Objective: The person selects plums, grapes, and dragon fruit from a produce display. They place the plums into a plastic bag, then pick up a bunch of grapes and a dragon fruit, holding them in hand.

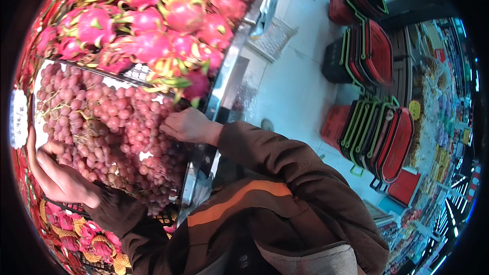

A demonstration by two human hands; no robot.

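Bunches of red grapes (110, 110) fill a box with a white liner (41, 130) before me. My left hand (65, 177) is at the far left edge of this box, its thumb and fingers apart around the liner's edge. Nothing shows between them, though part of the fingers is turned away. My right hand (189, 125) is at the near right side of the grapes, fingers curled and touching the fruit. Its fingertips are partly hidden, so whether they pinch a grape or stem is unclear.
Dragon fruit (145, 23) are heaped beyond the grapes; more, in yellow foam nets (95, 240), lie at lower left. A metal rail (225, 72) edges the stand. Stacked shopping baskets (370, 137) stand across the tiled floor (290, 84). A handwritten price sign (19, 118) is at far left.
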